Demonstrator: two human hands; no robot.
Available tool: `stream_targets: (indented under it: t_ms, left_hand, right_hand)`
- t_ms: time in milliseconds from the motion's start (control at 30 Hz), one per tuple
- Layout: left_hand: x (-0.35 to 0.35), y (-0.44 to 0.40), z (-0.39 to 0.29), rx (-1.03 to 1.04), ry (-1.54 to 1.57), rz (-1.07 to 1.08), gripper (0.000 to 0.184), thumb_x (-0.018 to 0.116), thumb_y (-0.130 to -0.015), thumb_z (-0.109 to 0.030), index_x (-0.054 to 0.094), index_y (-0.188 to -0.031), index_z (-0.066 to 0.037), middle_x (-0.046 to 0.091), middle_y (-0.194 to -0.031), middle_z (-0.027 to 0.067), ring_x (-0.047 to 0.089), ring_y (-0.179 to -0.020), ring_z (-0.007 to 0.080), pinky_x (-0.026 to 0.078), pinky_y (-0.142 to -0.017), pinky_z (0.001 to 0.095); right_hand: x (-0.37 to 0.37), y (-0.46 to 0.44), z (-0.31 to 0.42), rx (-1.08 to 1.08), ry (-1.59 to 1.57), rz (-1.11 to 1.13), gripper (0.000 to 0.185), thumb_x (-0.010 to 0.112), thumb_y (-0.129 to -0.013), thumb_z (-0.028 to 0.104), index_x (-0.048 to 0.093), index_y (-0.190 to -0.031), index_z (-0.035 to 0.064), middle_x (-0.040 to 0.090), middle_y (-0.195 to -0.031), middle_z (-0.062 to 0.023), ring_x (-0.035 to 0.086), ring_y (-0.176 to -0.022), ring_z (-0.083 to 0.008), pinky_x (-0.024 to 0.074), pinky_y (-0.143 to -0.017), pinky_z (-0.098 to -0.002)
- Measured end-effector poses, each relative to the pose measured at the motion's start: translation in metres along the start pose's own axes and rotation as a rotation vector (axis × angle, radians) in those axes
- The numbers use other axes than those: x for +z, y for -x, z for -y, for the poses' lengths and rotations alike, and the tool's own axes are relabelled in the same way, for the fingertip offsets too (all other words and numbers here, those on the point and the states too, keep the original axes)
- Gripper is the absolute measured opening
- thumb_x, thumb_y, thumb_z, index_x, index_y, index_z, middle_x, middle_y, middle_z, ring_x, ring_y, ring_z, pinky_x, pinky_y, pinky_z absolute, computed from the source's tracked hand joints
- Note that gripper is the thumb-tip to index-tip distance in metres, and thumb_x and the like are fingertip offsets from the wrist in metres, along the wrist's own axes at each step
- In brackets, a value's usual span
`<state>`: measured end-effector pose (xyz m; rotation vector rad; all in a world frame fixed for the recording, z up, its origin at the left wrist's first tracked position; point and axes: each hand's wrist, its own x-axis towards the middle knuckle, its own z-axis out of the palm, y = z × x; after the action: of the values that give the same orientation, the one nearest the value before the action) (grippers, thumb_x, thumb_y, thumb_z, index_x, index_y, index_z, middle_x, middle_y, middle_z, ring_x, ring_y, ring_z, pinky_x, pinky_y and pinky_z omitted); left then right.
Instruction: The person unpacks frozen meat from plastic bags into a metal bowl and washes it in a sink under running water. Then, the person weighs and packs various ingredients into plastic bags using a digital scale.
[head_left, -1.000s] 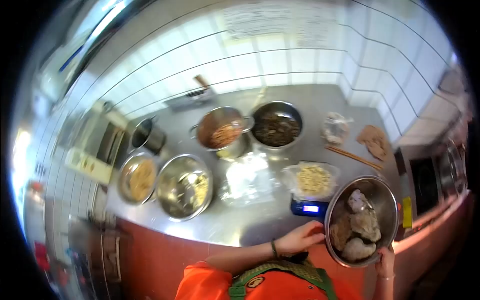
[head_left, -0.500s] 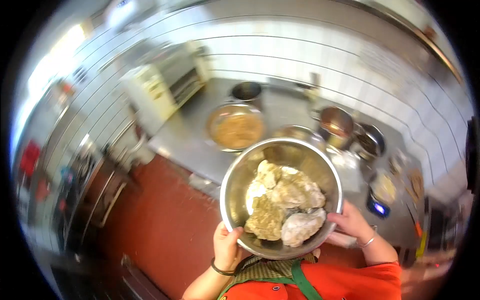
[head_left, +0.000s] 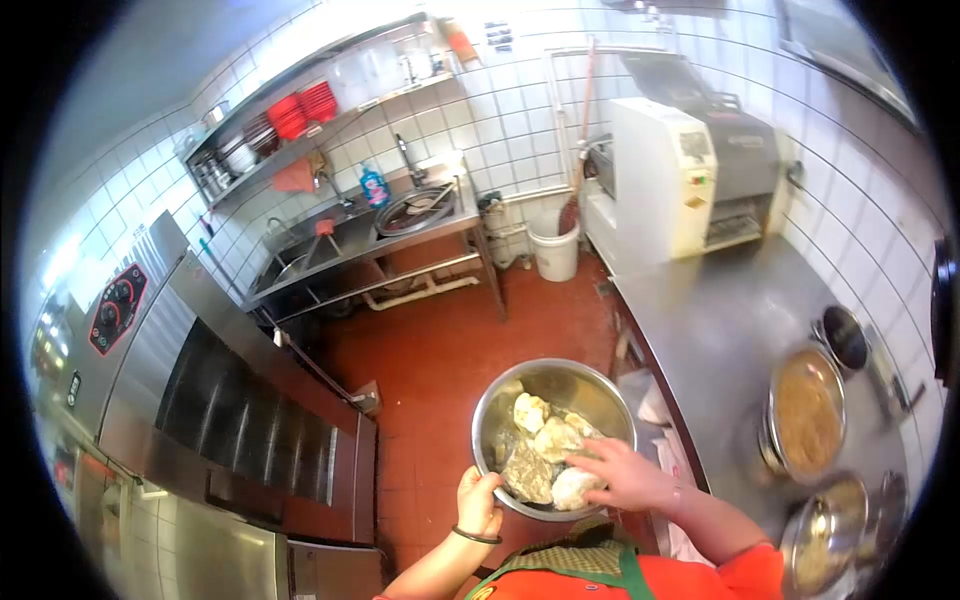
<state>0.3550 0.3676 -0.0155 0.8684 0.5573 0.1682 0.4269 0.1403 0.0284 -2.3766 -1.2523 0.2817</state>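
A deep steel mixing bowl [head_left: 484,440] is held in front of my body, above the floor. Inside lie several rough, yellowish-white lumps [head_left: 528,472] that resemble oysters in the shell, though I cannot be sure of their kind. My left hand [head_left: 480,503] grips the rim at the lower left, thumb over the edge. Reaching over the right side of the rim, my right hand [head_left: 628,478] has its fingers stretched out and apart over the lumps. Its fingertips appear to touch the lump nearest me, and its palm is partly hidden.
On the right, a steel worktable [head_left: 690,330] carries a white machine [head_left: 655,180], a bowl of brownish contents [head_left: 808,415] and another steel bowl [head_left: 835,520]. A large oven [head_left: 230,420] stands left. Behind are a sink unit [head_left: 340,235] and a white bucket [head_left: 555,250].
My view has swung left, away from the worktable, and the bowl has come along. My right hand has left the rim and moved in over the lumps; the left keeps its grip.
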Motion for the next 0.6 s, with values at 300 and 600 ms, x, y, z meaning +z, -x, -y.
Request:
stream_targets:
  t_ms: [300,600]
  left_hand:
    - [-0.034,-0.117,-0.052,0.036,0.229,-0.154,0.017,0.044,-0.069,0.007,0.051,-0.083,-0.001,0.054,-0.070,0.0065,0.042,-0.045,0.0102,0.032,-0.037,0.0197]
    - [-0.144,-0.343,-0.216,0.200,0.393,-0.350,0.015,0.046,-0.067,0.007,0.049,-0.078,-0.003,0.053,-0.068,0.0051,0.042,-0.044,0.0107,0.032,-0.039,0.0202]
  right_hand:
    - [0.042,-0.233,-0.062,-0.318,0.167,0.120,0.061,0.058,-0.074,0.044,0.040,-0.122,0.0111,0.041,-0.117,-0.0193,0.034,-0.114,-0.0424,0.0345,-0.090,-0.0508]
    - [-0.008,-0.551,-0.070,-0.448,-0.032,-0.070,0.042,0.060,-0.074,0.018,0.048,-0.112,0.0036,0.046,-0.113,-0.0177,0.042,-0.108,-0.0339,0.0366,-0.091,-0.0398]
